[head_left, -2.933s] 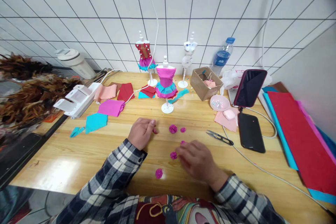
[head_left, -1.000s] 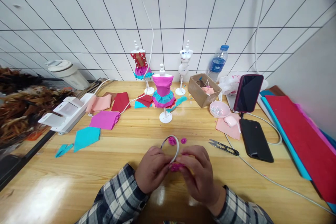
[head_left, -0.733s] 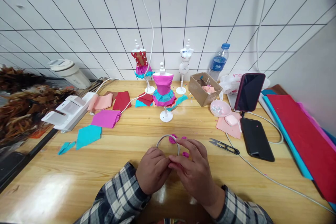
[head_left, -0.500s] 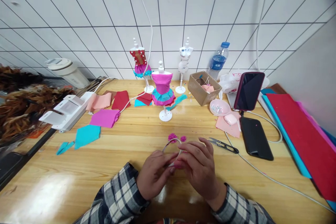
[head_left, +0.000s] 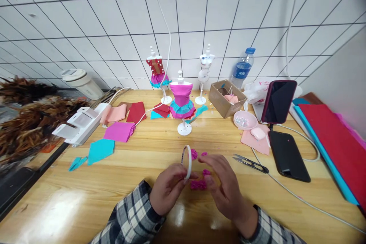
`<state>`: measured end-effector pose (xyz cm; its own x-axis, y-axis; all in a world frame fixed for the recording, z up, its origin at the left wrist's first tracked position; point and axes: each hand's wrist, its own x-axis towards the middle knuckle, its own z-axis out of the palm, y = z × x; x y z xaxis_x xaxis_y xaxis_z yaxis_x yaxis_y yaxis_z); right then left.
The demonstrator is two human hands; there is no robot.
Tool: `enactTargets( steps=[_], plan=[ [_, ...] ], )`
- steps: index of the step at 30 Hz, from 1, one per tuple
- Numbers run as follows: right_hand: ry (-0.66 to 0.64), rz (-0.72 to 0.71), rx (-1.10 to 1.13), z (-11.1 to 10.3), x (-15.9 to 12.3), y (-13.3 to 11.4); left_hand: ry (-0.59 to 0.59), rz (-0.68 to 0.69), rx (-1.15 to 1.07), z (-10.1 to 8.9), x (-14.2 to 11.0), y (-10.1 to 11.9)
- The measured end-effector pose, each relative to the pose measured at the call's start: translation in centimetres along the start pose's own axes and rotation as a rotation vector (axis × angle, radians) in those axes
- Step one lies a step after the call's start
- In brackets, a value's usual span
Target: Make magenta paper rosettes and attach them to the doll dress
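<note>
My left hand (head_left: 169, 188) pinches a narrow white roll of tape (head_left: 189, 163), held upright with print on its inner side. My right hand (head_left: 225, 190) is open just to the right, thumb and fingers apart, with nothing visible between them. Between and beyond the hands lie gathered magenta fabric rosettes: a larger rosette (head_left: 194, 154) behind the tape, a small rosette (head_left: 204, 154) beside it, another (head_left: 206, 172) by my right fingers, and a magenta piece (head_left: 198, 185) nearest me. Beyond them stands a mini dress form (head_left: 182, 97) in a magenta top and ruffled skirt.
Thread snips (head_left: 251, 163) and a black phone (head_left: 288, 156) lie right, with a pink bead bowl (head_left: 245, 120) and cardboard box (head_left: 228, 99) behind. Fabric pieces, including a turquoise piece (head_left: 101, 151), lie left near a power strip (head_left: 82, 124). A white cable crosses the right side.
My left hand has picked up the tape roll since the earliest frame. Both hands worked together at the roll; now my right hand has drawn away to the right and opened.
</note>
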<state>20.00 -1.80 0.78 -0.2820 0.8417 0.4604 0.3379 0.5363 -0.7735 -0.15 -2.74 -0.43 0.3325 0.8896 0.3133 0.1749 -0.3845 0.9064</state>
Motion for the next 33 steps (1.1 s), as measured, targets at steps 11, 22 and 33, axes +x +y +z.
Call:
enactTargets(
  steps=[11,22,33],
  plan=[
    [0.084,0.121,0.163,0.7,0.0,-1.0,0.268,0.113,0.336,-1.8,0.2,-1.1],
    [0.044,-0.011,0.072,0.5,0.0,-1.2,0.422,-0.01,0.474,-1.6,0.1,-1.4],
    [0.028,-0.024,0.074,0.7,-0.3,-0.5,0.389,0.046,0.207,-1.9,0.0,-1.2]
  ],
)
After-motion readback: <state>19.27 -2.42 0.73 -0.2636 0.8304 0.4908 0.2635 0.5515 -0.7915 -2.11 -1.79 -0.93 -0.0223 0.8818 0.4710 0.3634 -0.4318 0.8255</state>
